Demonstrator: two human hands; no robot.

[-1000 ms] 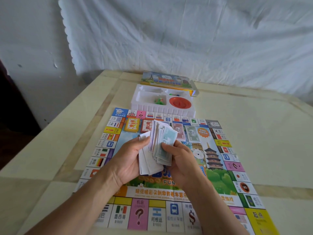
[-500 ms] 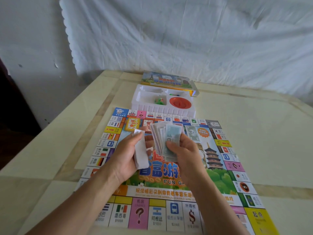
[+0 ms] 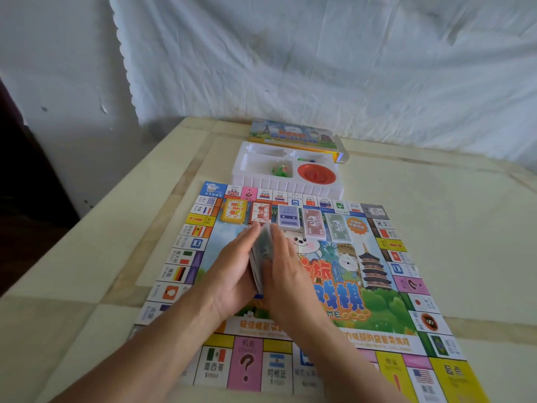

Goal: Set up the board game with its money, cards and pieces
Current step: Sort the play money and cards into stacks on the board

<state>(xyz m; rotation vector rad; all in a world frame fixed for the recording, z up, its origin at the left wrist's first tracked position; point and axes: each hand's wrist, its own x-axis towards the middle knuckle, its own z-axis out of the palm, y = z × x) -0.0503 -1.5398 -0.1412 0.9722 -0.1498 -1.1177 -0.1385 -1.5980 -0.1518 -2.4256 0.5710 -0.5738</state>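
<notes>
My left forearm (image 3: 151, 353) comes in from the lower left and my right forearm (image 3: 334, 359) from the lower right, both bare, closing toward each other in front of me. The wrists run nearly straight on from the forearms. My left hand (image 3: 232, 274) and right hand (image 3: 286, 271) stand on edge, palms turned toward each other, and press a stack of notes (image 3: 259, 258) flat between them. My left fingers (image 3: 247, 239) and right fingers (image 3: 280, 239) are straight and held close together, pointing away from me, with their tips drawing near one another past the stack's far end. I cannot make out where my thumbs lie.
</notes>
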